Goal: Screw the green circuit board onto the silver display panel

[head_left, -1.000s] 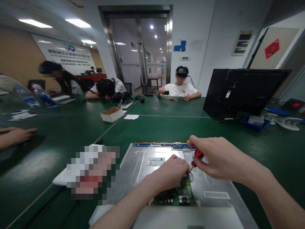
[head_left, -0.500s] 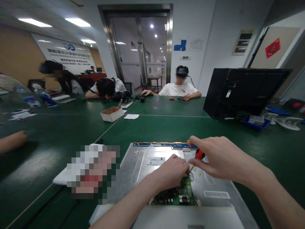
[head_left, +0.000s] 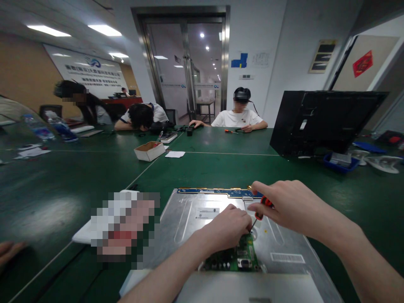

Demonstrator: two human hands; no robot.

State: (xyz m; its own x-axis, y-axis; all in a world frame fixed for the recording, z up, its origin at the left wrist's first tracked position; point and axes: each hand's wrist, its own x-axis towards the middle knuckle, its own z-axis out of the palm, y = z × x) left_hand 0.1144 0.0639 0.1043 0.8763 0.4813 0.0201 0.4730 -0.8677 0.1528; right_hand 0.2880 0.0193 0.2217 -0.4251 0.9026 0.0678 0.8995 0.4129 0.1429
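A silver display panel (head_left: 181, 219) lies on the table before me, with a green circuit board (head_left: 244, 256) mounted on its back and a blue board strip (head_left: 208, 192) along its far edge. My right hand (head_left: 280, 207) grips the red and black handle of a screwdriver (head_left: 259, 216). The shaft slants down toward the board's far corner. My left hand (head_left: 229, 225) rests over the board with fingers curled down beside the screwdriver's tip. Those fingertips and whatever they pinch are hidden, and so is the exact spot the tip touches.
On the green table (head_left: 221, 170), a blurred-out phone-like item (head_left: 116, 225) lies left of the panel. Further off are a small open box (head_left: 149, 151) and white paper (head_left: 175, 154). A black monitor (head_left: 325, 122) stands right. Co-workers sit around; one's hand (head_left: 11, 252) is at far left.
My right fingers have shifted on the screwdriver, and more of its handle shows below them. My left hand stays in place. The co-worker's hand at far left has moved down and outward.
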